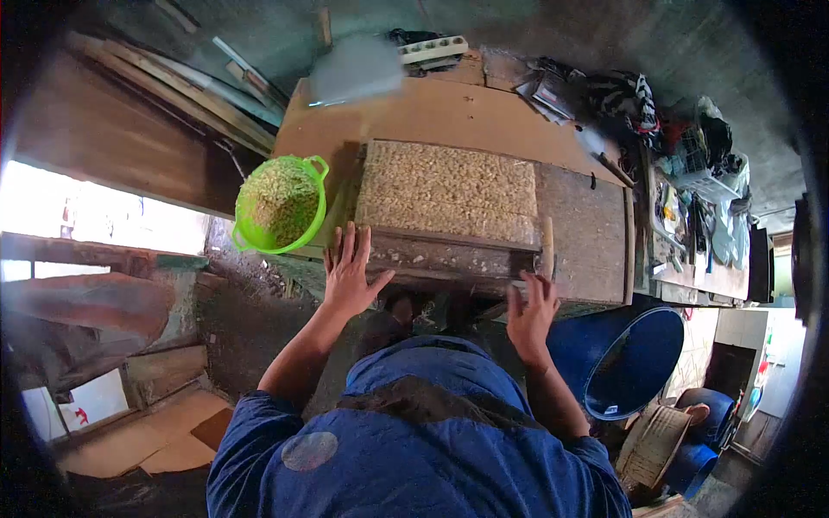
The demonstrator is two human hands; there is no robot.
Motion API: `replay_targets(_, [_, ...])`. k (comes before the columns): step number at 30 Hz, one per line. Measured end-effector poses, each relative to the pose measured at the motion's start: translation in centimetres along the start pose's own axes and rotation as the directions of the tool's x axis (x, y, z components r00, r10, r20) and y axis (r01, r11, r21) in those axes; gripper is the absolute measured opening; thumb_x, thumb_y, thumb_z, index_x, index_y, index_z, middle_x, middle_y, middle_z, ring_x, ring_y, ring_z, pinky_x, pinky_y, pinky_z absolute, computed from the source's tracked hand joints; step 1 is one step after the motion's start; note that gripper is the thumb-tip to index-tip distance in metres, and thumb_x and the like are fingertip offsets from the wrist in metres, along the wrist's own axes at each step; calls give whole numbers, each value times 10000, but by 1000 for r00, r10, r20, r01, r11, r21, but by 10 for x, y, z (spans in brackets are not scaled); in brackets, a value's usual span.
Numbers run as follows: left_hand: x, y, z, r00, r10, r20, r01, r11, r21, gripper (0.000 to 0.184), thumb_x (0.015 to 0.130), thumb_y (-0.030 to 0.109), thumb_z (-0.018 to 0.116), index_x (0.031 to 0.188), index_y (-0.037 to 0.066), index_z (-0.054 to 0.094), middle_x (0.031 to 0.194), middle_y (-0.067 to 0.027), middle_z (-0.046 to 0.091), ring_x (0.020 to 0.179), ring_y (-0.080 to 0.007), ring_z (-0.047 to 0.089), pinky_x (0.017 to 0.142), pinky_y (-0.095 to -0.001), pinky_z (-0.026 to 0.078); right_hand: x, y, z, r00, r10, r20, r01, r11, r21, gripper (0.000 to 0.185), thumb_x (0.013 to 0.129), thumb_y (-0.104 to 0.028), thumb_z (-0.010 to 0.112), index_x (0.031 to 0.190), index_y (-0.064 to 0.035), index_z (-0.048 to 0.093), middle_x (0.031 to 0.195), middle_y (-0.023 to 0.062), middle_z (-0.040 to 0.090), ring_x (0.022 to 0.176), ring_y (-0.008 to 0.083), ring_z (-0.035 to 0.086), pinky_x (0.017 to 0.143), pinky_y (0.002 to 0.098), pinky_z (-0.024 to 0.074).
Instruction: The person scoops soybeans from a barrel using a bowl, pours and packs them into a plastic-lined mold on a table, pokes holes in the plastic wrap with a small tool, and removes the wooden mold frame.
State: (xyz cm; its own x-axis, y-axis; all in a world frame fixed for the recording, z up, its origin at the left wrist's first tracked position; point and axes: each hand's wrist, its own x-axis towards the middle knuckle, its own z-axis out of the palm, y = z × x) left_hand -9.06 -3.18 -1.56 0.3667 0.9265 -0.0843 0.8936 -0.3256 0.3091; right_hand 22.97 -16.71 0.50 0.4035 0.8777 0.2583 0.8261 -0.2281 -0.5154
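Observation:
A flat rectangular slab of pale grain-like pieces (449,192) lies on the wooden table in front of me. Along its near side runs a dark wooden strip (440,250) with scattered crumbs. My left hand (348,274) is open at the table's front edge, fingers stretched out by the slab's near left corner. By the strip's right end is my right hand (533,318), its fingers apart and slightly bent, with nothing visible in them. A short wooden stick (547,246) stands just beyond its fingertips. Left of the slab, a green colander (318,207) holds more loose pieces.
A brown board (414,108) covers the table's far part, with a clear plastic sheet (356,73) on it. At the right are a cluttered side table (699,281) and a large blue barrel (574,358) below. Long planks (186,95) lean at the left.

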Motion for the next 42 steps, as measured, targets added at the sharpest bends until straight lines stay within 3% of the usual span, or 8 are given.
replay_targets(7, [-9, -24, 8, 998, -69, 8, 70, 977, -200, 1015, 872, 594, 603, 1579, 102, 66, 1578, -243, 226, 1469, -420, 188, 1179, -573, 129, 29, -49, 46, 925, -247, 290, 274, 960, -57, 411, 940, -428, 590, 1168, -89, 640, 1156, 134, 602, 1148, 338, 528, 1006, 526, 355])
replay_targets(16, [-5, -37, 6, 999, -39, 0, 38, 976, -214, 1036, 851, 619, 623, 1578, 105, 93, 1583, -214, 242, 1455, -415, 226, 1182, -549, 146, 38, -88, 74, 823, -150, 547, 245, 964, -105, 489, 985, -488, 496, 1187, -73, 654, 1238, 140, 599, 1203, 343, 523, 1058, 534, 342])
replay_targets(31, [-16, -55, 16, 998, -56, 10, 57, 980, -188, 932, 847, 648, 602, 1503, 43, 334, 1565, -268, 248, 1430, -440, 266, 1178, -522, 188, 34, -124, 90, 848, -181, 498, 235, 971, -48, 442, 992, -467, 497, 1197, -109, 653, 1223, 139, 574, 1194, 344, 510, 1031, 527, 356])
replay_targets(34, [-34, -62, 13, 988, -42, -146, -22, 912, -409, 840, 869, 552, 647, 1463, 16, 394, 1509, -291, 340, 1397, -449, 327, 1162, -477, 251, 27, -116, 88, 890, -197, 411, 217, 976, -2, 408, 989, -437, 521, 1188, -105, 649, 1207, 138, 576, 1181, 343, 513, 1017, 533, 364])
replay_targets(36, [-53, -70, 8, 956, -269, -113, 132, 743, -656, 744, 896, 453, 669, 1433, 0, 424, 1399, -292, 458, 1321, -433, 421, 1134, -437, 306, 23, -114, 78, 904, -237, 356, 222, 972, 83, 357, 982, -377, 549, 1170, -91, 650, 1203, 146, 577, 1170, 349, 522, 1000, 525, 369])
replay_targets(38, [-60, -96, 36, 924, -374, -82, 223, 699, -680, 738, 923, 418, 655, 1470, 20, 359, 1359, -217, 488, 1244, -349, 493, 1077, -414, 367, 22, -111, 68, 903, -133, 409, 87, 988, 127, 337, 979, -339, 553, 1184, -87, 639, 1207, 156, 575, 1166, 360, 529, 996, 518, 365])
replay_targets(40, [-56, -112, 54, 717, -676, -173, -54, 194, -980, 747, 954, 418, 615, 1518, 85, 255, 1333, -121, 481, 1118, -250, 533, 949, -385, 445, 18, -104, 67, 918, -166, 360, 139, 985, 100, 332, 974, -323, 557, 1209, -98, 623, 1204, 155, 577, 1152, 369, 536, 997, 506, 364])
replay_targets(42, [-48, -124, 34, 694, -712, -104, -26, 119, -992, 772, 956, 427, 609, 1530, 113, 198, 1328, -95, 470, 1069, -217, 535, 888, -364, 455, 14, -105, 63, 942, -185, 279, 148, 977, 151, 354, 982, -345, 545, 1226, -95, 604, 1216, 150, 571, 1157, 363, 530, 1013, 512, 352])
